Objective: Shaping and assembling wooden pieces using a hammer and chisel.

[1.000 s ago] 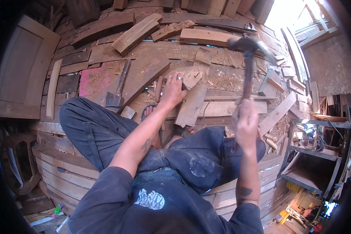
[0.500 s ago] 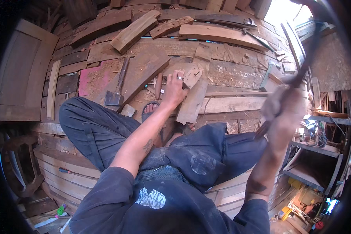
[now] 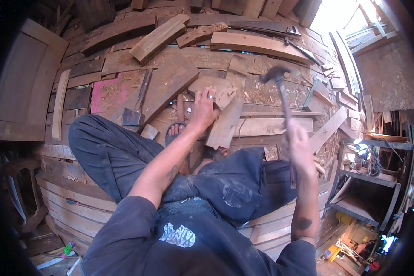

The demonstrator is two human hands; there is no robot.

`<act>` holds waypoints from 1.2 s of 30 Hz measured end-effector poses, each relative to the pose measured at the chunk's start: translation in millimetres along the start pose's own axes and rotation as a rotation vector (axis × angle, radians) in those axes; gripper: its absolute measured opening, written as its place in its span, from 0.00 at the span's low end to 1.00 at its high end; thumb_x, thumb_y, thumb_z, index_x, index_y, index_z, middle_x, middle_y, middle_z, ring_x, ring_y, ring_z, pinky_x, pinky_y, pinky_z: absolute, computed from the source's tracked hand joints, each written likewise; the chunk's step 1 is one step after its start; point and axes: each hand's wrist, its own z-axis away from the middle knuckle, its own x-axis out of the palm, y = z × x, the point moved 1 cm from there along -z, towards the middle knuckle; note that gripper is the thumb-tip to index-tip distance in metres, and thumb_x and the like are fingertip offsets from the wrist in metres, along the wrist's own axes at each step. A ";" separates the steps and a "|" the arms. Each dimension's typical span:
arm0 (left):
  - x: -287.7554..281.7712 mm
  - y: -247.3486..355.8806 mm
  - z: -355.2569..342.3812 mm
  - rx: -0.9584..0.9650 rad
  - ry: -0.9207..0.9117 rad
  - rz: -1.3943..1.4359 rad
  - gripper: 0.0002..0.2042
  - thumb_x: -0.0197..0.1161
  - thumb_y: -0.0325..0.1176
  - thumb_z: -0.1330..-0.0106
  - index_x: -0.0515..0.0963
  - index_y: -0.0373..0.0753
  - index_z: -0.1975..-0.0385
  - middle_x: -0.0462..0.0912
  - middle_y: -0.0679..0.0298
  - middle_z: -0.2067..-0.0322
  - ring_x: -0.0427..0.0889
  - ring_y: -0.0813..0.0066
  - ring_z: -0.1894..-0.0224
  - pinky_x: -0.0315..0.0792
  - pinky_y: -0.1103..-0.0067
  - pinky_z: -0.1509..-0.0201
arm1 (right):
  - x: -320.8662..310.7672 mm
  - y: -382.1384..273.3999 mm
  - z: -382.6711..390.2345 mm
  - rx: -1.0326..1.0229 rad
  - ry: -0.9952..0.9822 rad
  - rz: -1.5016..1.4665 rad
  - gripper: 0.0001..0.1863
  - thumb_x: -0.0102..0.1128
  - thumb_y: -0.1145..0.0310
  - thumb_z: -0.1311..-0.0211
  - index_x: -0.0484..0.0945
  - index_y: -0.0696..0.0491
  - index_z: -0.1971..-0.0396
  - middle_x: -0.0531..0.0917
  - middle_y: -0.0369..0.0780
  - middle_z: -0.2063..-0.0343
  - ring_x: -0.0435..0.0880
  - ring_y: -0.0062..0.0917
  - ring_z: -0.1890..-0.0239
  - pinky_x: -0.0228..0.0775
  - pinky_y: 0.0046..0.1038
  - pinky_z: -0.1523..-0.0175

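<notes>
Compared with half a second back, the hammer (image 3: 280, 99) has swung forward again: it was cocked way off to the right and blurred, now its head sits up over the wood just right of the left hand (image 3: 202, 110), roughly where it was 1 second ago. The right hand (image 3: 299, 147) is wrapped tight round the lower handle, a full fist grip, wrist low near the right knee. The left hand hasn't budged in all 3 frames, fingers spread flat and pressing down on a short plank (image 3: 225, 122) that angles from the hand down toward the sandalled foot (image 3: 175, 131). Can't make out a nail under the fingers, too small.

Edges: the plank's lower end nearly meets the foot, and its right edge lies against a long horizontal board (image 3: 271, 126). The hammer head hangs just right of the fingertips, not touching them.

Room to move is mostly on the right side, where the handle swings over flat boards. On the left a hatchet (image 3: 135, 110) lies beside the raised knee, near a pink-painted board (image 3: 108, 94), and loose offcuts crowd the far side.
</notes>
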 end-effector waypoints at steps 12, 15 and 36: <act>-28.2 -2.2 -20.4 -0.006 -0.194 -0.061 0.38 0.64 0.58 0.36 0.67 0.41 0.31 0.74 0.54 0.48 0.73 0.50 0.43 0.68 0.61 0.38 | 39.0 17.1 8.0 -0.205 0.087 -0.096 0.18 0.42 0.53 0.18 0.73 0.52 0.59 0.66 0.28 0.85 0.62 0.11 0.88 0.56 0.19 0.84; -28.0 -15.3 -25.6 -0.012 -0.263 0.021 0.28 0.53 0.56 0.26 0.71 0.50 0.31 0.75 0.56 0.49 0.75 0.55 0.42 0.68 0.62 0.39 | 64.3 54.8 6.3 0.073 -0.083 -0.061 0.17 0.44 0.54 0.19 0.74 0.52 0.61 0.68 0.28 0.85 0.64 0.12 0.88 0.59 0.20 0.84; 36.3 -32.2 -61.6 -0.051 -0.187 0.566 0.22 0.43 0.40 0.24 0.69 0.35 0.37 0.72 0.47 0.37 0.67 0.49 0.31 0.59 0.65 0.28 | 94.3 87.1 11.7 -0.141 0.083 0.124 0.15 0.40 0.55 0.17 0.70 0.51 0.58 0.61 0.25 0.84 0.58 0.10 0.87 0.54 0.18 0.84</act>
